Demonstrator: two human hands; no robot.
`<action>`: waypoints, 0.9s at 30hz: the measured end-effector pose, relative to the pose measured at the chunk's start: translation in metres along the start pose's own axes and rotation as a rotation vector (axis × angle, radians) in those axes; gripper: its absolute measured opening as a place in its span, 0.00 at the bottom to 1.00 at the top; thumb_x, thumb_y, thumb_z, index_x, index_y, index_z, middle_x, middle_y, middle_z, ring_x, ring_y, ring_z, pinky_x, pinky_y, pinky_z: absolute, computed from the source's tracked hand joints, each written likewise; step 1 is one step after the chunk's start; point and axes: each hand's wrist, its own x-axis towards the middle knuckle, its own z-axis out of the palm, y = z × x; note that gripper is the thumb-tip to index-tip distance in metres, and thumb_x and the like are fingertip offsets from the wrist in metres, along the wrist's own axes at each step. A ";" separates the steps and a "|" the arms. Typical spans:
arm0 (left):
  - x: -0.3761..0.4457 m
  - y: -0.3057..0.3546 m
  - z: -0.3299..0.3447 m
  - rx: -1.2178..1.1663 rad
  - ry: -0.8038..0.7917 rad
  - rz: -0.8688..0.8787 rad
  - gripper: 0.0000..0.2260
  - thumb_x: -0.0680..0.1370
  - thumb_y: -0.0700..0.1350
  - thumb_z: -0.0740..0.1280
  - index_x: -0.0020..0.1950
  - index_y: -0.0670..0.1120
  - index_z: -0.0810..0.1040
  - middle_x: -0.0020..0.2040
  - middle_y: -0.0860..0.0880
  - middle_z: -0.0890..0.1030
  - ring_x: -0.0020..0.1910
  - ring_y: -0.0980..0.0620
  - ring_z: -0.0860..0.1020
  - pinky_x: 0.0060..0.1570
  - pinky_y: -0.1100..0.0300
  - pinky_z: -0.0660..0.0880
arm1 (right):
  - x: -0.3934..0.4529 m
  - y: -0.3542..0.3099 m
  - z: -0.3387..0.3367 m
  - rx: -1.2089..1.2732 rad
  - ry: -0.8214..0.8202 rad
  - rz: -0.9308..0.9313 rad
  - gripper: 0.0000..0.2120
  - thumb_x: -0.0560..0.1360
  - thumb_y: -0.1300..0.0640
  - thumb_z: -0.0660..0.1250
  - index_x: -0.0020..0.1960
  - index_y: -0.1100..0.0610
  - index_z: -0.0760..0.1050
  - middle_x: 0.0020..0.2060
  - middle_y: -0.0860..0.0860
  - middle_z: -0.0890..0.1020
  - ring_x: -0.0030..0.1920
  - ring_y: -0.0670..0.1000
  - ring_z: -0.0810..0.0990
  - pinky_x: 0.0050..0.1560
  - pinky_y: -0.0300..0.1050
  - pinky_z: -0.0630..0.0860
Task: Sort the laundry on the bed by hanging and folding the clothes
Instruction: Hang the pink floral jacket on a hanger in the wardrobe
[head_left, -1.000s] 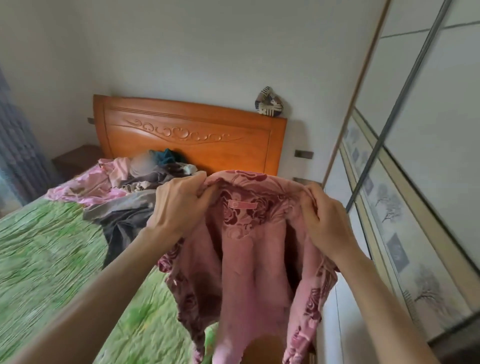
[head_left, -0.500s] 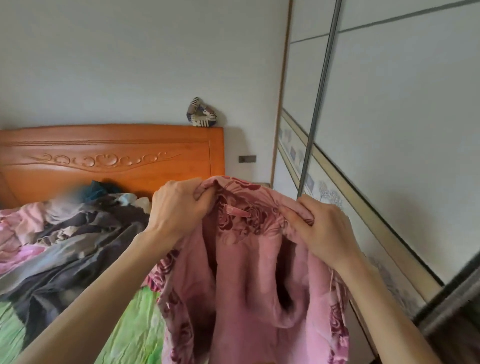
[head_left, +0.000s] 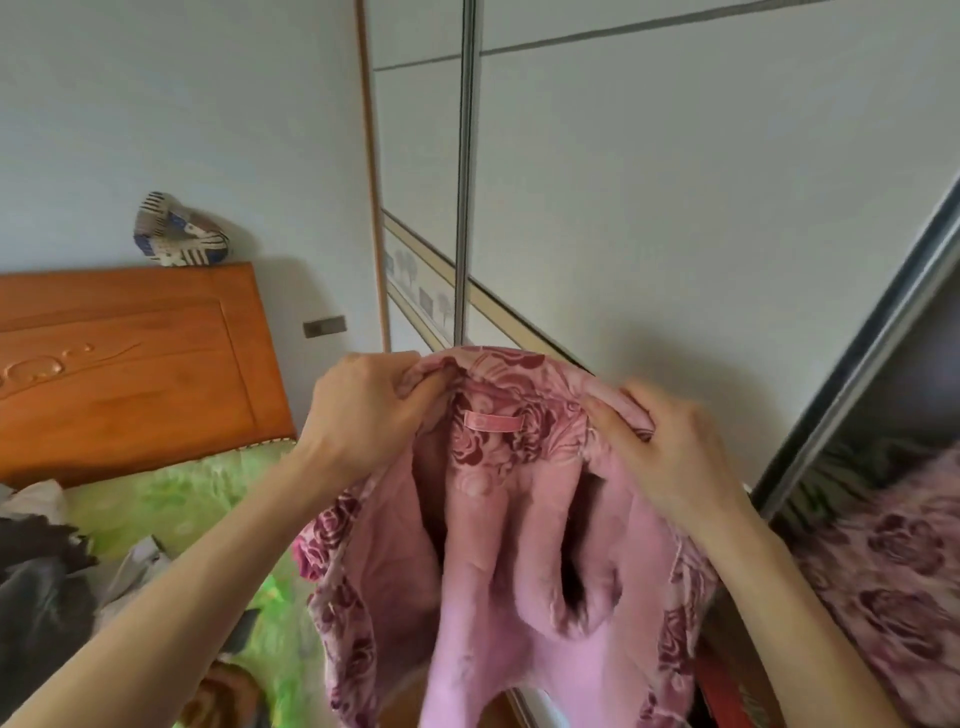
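Your two forearms reach in from the near edge, and between them you hold up the jacket (head_left: 519, 545), a pink fleece-lined piece with a dark rose print on its outer cloth. It hangs open toward you, lining showing, its lower part dropping out of view at the near edge. A small pink loop (head_left: 492, 422) is sewn just under the collar.

Your left hand (head_left: 363, 410) grips the left side of the collar, fingers curled over the cloth and thumb pinching it from the front. Your right hand (head_left: 670, 447) holds the right shoulder of the jacket, fingers curled over the top of the fold and the thumb pressed along the cloth toward the collar.

To the near left lies the bed (head_left: 171, 499) with its green cover, and a pile (head_left: 41, 587) of dark and grey clothes sits at its left edge. Near right, another rose-print garment (head_left: 883, 561) shows inside the open wardrobe (head_left: 675, 208).

Farther left stands the orange wooden headboard (head_left: 130, 358), with a striped patchwork item (head_left: 176, 231) resting on its top against the wall. The wardrobe's pale sliding doors fill the far right behind the jacket.
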 end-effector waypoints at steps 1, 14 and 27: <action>0.003 0.005 0.006 -0.018 -0.005 0.018 0.27 0.81 0.60 0.69 0.30 0.47 0.64 0.24 0.52 0.69 0.25 0.54 0.66 0.27 0.62 0.59 | -0.005 0.001 -0.007 -0.027 0.007 0.007 0.23 0.80 0.48 0.70 0.34 0.45 0.61 0.26 0.47 0.71 0.27 0.50 0.71 0.29 0.50 0.68; 0.018 0.154 0.080 -0.315 -0.147 0.183 0.27 0.81 0.61 0.68 0.31 0.43 0.70 0.25 0.50 0.71 0.28 0.47 0.68 0.32 0.47 0.70 | -0.096 0.013 -0.152 -0.257 0.190 0.123 0.21 0.82 0.46 0.67 0.35 0.48 0.61 0.26 0.48 0.67 0.27 0.49 0.71 0.30 0.52 0.69; 0.028 0.280 0.076 -0.375 -0.037 0.441 0.25 0.79 0.64 0.65 0.28 0.51 0.65 0.23 0.54 0.70 0.26 0.56 0.70 0.30 0.58 0.61 | -0.131 0.003 -0.281 -0.371 0.457 0.241 0.20 0.80 0.42 0.67 0.37 0.55 0.70 0.29 0.50 0.72 0.29 0.47 0.70 0.35 0.52 0.73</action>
